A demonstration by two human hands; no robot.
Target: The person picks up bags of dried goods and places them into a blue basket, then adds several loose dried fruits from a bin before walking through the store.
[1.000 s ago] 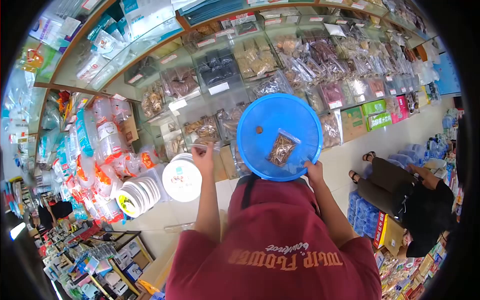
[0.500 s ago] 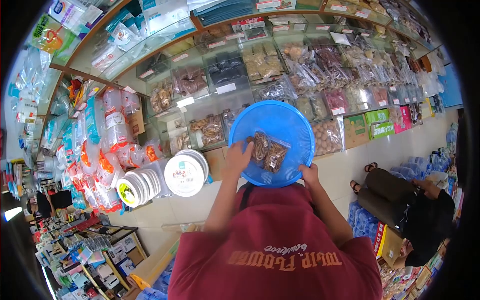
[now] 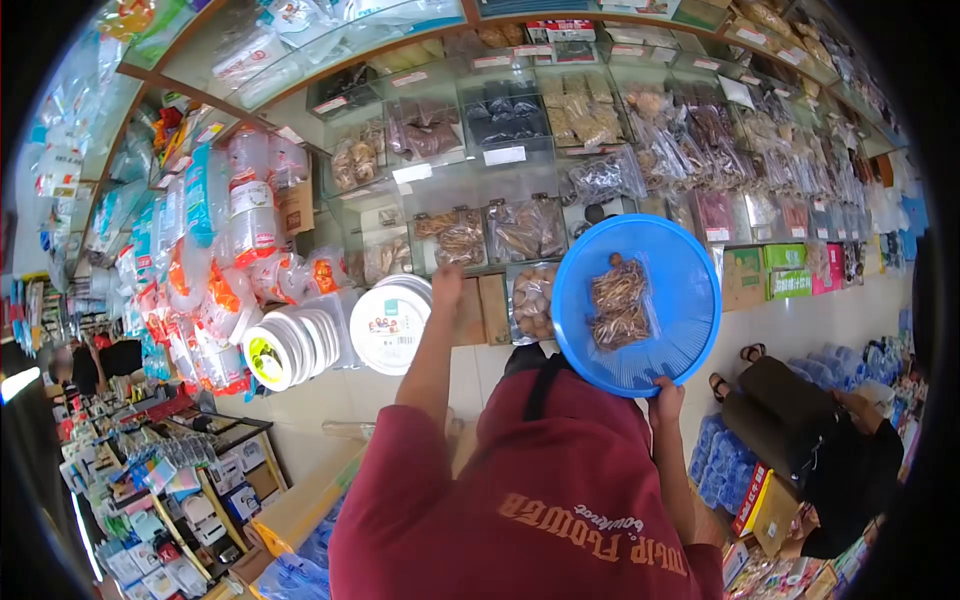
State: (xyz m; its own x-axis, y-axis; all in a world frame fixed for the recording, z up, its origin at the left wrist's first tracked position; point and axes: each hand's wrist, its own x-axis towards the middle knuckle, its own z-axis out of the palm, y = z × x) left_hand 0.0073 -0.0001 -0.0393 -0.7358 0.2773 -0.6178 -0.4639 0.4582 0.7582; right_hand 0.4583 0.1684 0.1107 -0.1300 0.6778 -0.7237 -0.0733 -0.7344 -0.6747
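My right hand (image 3: 667, 397) grips the near rim of a round blue plastic basket (image 3: 692, 300), its fingers curled over the edge. Inside the basket lies a clear bag of dried brown mushrooms (image 3: 620, 305). My left hand (image 3: 449, 284) is off the basket, stretched toward the front edge of a bin holding bagged brown dried strips (image 3: 455, 236). Its fingers are small and smeared, so their pose does not show. Just left of that wrist are stacked white round containers (image 3: 388, 325).
Glass-divided shelves of bagged dried goods (image 3: 580, 108) run across the front. Packs of plastic cups (image 3: 255, 215) pile up at left. A person in dark clothes (image 3: 850, 470) is at right beside wrapped water bottles (image 3: 722, 455). Another person (image 3: 112, 362) is far left.
My left hand has left the bag in the basket and moved left to the shelf front. The basket, in my right hand, has shifted right and slightly down in view.
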